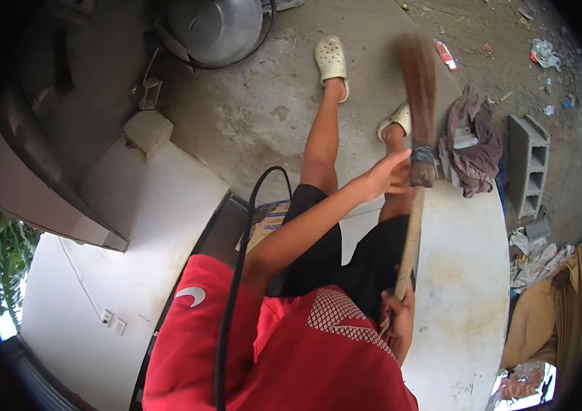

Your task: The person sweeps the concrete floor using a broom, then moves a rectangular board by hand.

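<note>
Just beyond the left hand (pixel 385 175), the bound neck of a broom (pixel 419 123) is touched by its stretched fingers; the hand is open and flat, nothing is gripped by it. Below it, near the red shirt (pixel 284 349), the bamboo-coloured stick of the broom is enclosed by the right hand (pixel 397 315), which is closed around it. The brown bristles are blurred above the concrete floor (pixel 263 109). To the right of the left hand a crumpled cloth (pixel 472 147) and a grey hollow block (pixel 528 161) are seen.
</note>
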Demonstrator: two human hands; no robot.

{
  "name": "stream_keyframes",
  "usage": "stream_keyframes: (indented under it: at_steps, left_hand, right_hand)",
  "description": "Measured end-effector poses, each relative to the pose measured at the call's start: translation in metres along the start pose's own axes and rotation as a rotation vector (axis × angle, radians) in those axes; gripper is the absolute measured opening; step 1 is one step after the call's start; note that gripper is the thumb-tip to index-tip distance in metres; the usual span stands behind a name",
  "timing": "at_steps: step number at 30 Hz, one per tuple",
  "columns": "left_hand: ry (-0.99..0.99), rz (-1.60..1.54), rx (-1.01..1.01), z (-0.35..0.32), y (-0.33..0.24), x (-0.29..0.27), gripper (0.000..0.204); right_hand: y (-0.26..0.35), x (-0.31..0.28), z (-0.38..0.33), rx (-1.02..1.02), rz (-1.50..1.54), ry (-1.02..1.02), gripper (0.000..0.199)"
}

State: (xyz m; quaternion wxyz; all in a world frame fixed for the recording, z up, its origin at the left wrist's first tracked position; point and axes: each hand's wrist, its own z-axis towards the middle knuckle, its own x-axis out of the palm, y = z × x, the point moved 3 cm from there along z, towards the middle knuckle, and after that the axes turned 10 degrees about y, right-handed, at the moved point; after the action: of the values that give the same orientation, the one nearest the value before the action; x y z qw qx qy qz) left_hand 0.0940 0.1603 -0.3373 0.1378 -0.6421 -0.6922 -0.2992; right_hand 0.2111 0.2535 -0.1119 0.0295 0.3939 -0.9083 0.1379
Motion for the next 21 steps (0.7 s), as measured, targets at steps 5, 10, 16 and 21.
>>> stream_keyframes:
  at_steps: [5, 10, 16, 21]
  left_hand:
    - [0.1, -0.544, 0.202, -0.059, 0.073, 0.017, 0.05]
    - [-0.386, -0.363, 0.48, -0.062, 0.055, -0.049, 0.021]
    - [-0.458, -0.058, 0.479, 0.001, 0.049, -0.029, 0.025]
    - [-0.083, -0.103, 0.415, 0.006, 0.117, 0.058, 0.031]
  right_hand:
    - [-0.01, -0.011, 0.001, 0.062, -0.265, 0.359, 0.064]
    - [0.019, 0.05, 0.109, 0.122, -0.626, 0.402, 0.051]
    - [0.034, 0.035, 0.134, -0.179, -0.654, 0.083, 0.045]
    - [-0.006, -0.015, 0.052, -0.324, -0.634, -0.12, 0.059]
